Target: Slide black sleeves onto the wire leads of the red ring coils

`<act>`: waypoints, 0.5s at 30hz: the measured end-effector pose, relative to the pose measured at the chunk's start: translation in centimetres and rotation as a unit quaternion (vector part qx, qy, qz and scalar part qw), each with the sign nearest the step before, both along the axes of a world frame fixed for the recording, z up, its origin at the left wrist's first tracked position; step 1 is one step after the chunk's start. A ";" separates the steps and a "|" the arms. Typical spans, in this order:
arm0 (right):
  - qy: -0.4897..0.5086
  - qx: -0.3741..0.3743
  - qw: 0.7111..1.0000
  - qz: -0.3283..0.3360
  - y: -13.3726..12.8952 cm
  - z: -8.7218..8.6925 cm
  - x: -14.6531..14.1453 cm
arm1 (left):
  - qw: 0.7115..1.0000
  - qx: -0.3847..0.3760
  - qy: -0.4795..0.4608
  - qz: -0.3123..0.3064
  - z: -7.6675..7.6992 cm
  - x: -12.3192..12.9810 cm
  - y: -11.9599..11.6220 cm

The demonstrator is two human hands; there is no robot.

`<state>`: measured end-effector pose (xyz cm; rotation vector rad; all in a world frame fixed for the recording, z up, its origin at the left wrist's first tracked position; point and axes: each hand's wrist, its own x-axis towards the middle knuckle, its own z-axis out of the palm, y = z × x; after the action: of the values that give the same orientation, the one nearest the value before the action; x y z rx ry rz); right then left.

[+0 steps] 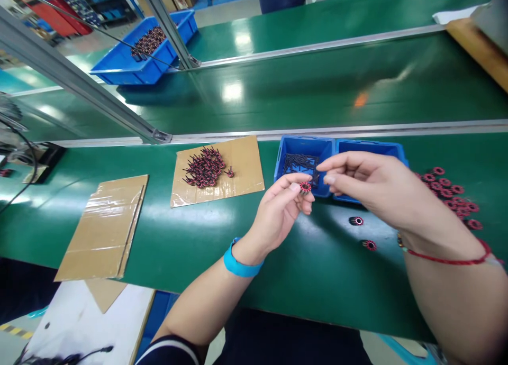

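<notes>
Between the thumb and fingers of my left hand [278,212] is a small red-and-black wound motor stator [305,187], its toothed face turned up. Close by on its right, my right hand [371,185] has thumb and forefinger nearly pinched together; whatever they hold is too small to make out. Behind both hands stands a blue bin [279,161] with thin black tube pieces [298,161] in it. A second blue bin [399,149] is partly hidden by my right hand. Two loose stators, one upper [358,221] and one lower [369,245], lie on the green bench below that hand.
More red stators [452,193] are spread at the right, partly behind my forearm. A cardboard sheet [248,166] bears a pile of stators with black leads [204,168]. Stacked cardboard [101,227] lies left. Beyond the metal rail [278,134], a large blue tray [135,76] holds many parts.
</notes>
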<state>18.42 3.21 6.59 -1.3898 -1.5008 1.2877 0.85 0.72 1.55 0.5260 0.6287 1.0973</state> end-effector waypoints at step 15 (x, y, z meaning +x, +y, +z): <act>0.041 -0.020 0.996 0.077 -0.5 0.4 -1.1 | 1.000 0.001 0.005 -0.023 0.0 0.1 -0.2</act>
<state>17.30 2.76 6.97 -1.2503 -1.5583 1.4586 0.99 0.53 1.51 0.5462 0.6219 1.0525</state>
